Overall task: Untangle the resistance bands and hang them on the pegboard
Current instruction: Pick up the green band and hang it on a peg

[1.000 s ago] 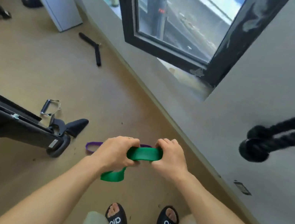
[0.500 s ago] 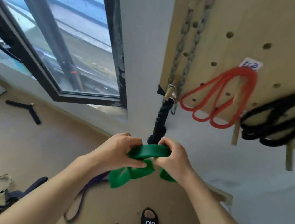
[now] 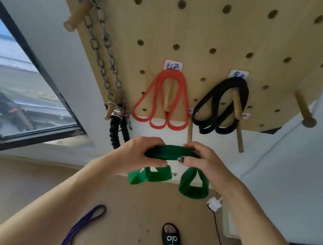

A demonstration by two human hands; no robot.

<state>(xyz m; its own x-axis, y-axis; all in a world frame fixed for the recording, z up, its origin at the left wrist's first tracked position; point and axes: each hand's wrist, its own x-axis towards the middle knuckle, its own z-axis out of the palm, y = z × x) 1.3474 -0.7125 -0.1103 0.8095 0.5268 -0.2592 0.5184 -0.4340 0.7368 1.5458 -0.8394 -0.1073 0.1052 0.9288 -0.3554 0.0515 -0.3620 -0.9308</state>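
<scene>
Pale walls and a tan floor (image 3: 136,214) frame a plywood pegboard (image 3: 204,29) that fills the upper part of the view, with a dark-framed window (image 3: 21,99) angled off to its left. On the board, a steel chain (image 3: 101,52) drops from a wooden peg (image 3: 76,16) at upper left to a black braided rope (image 3: 117,134). A red resistance band (image 3: 163,99), looped several times, hangs over a peg beneath a small handwritten label, and a black resistance band (image 3: 221,106) hangs the same way just to its right. Another bare peg (image 3: 304,110) juts out at the far right.

Below the board's lower edge, two bare forearms reach up from the bottom corners. The left hand (image 3: 139,157) and right hand (image 3: 207,164) are both closed around a folded green resistance band (image 3: 172,153), thumbs underneath and fingers curled over the top. The band's upper fold arches between the two hands, while its loose loops hang just below each grip, two under the left hand and one under the right. It sits just beneath a bare peg (image 3: 190,130) between the red and black bands, not on any peg.

On the floor, a purple resistance band (image 3: 83,227) lies at lower left, a black sandal (image 3: 171,241) shows near bottom centre, and a white plug (image 3: 214,204) with a black cord rests by the wall.
</scene>
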